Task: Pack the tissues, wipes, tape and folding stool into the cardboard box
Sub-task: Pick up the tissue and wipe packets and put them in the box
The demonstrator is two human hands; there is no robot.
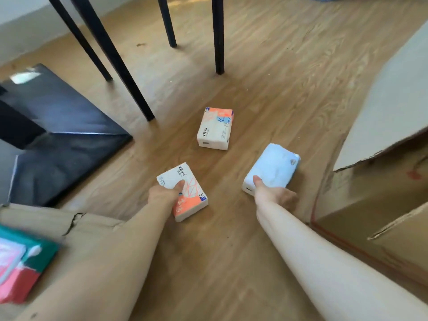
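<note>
tissue packs are soft, light, film-wrapped and a bit slippery; pinch them across the short end. left hand [165, 193] grips the orange pack [185, 193], right hand [273, 193] the blue pack [273, 169], both on the floor [266, 77]; cardboard box [382, 205] stands just right.

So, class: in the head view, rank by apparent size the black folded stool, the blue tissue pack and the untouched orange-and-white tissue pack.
1. Black folded stool, clearly largest.
2. Blue tissue pack and untouched orange-and-white tissue pack: similar; the blue one is nearer, so unranked.
</note>
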